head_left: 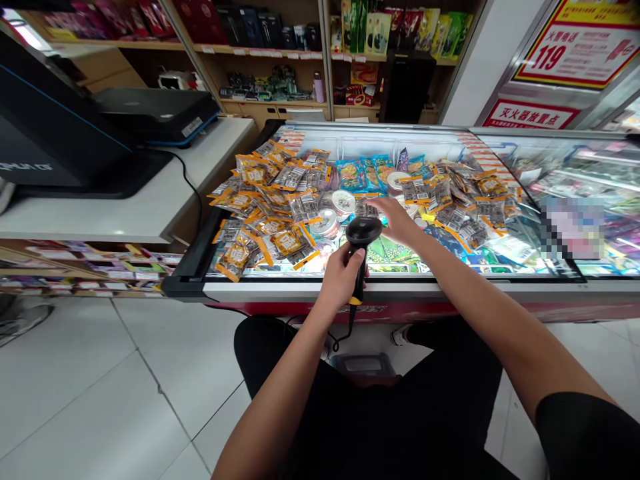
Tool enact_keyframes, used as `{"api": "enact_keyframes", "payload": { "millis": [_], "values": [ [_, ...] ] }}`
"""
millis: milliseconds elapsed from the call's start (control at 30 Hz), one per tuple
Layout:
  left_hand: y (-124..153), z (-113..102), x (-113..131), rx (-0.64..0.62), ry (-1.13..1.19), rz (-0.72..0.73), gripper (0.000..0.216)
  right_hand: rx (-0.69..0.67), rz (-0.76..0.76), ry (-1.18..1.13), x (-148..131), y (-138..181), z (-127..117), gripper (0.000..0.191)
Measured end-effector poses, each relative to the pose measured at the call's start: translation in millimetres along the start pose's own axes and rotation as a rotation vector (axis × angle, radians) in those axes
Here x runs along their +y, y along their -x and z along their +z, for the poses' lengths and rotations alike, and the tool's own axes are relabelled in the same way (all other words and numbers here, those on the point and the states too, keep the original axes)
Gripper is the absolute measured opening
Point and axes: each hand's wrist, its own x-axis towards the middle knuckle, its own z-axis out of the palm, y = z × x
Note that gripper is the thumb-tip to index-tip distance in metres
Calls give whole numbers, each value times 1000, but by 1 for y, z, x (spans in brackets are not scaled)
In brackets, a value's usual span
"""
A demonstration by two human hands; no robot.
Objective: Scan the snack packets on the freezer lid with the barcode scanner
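Note:
My left hand [340, 275] is wrapped round the handle of a black barcode scanner [361, 241], its head pointing at the freezer top. My right hand [397, 219] reaches over the glass lid and pinches a small grey snack packet [367, 209] just beyond the scanner head. Many orange and grey snack packets [273, 200] lie spread on the lid to the left, and more packets [460, 200] lie to the right. Round white tubs [325, 222] sit near the scanner.
The chest freezer [400, 290] has a white front rim and a sliding glass lid. A counter [125, 207] at the left carries a black monitor [40, 133] and a device. Shelves of goods stand behind. White tiled floor lies below.

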Motion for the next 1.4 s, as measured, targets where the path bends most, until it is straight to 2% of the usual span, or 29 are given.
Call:
{"api": "enact_keyframes", "payload": {
  "millis": [67, 133, 233, 300, 367, 467, 600, 667, 833, 967, 1233, 1400],
  "values": [
    [-2, -9, 4, 35, -1, 30, 35, -27, 13, 98, 3, 2, -3, 53],
    [-4, -22, 8, 78, 8, 68, 35, 7, 92, 176, 8, 6, -8, 52],
    [-8, -44, 10, 151, 57, 107, 34, 163, 261, 237, 16, 8, -15, 52],
    [-9, -57, 9, 189, 111, 145, 34, 253, 300, 237, 14, 5, -19, 52],
    [-9, -67, 7, 220, 165, 203, 35, 253, 243, 210, 3, -5, -18, 51],
    [-6, -78, 3, 292, 204, 291, 37, 147, 66, 163, -29, -28, -7, 47],
    [4, -88, -1, 388, 205, 309, 40, -31, -174, 80, -72, -62, 23, 50],
    [9, -92, -3, 418, 195, 286, 40, -77, -244, 57, -86, -78, 40, 54],
    [16, -98, -7, 399, 184, 244, 42, -97, -238, 10, -94, -108, 75, 77],
    [17, -97, -8, 401, 178, 243, 41, -83, -182, -33, -91, -112, 85, 90],
    [22, -87, 14, 397, -92, 142, 32, -45, -211, -29, -78, -112, 85, 95],
    [24, -81, 21, 319, -123, 96, 31, 7, -180, -85, -80, -110, 84, 79]
  ]
}}
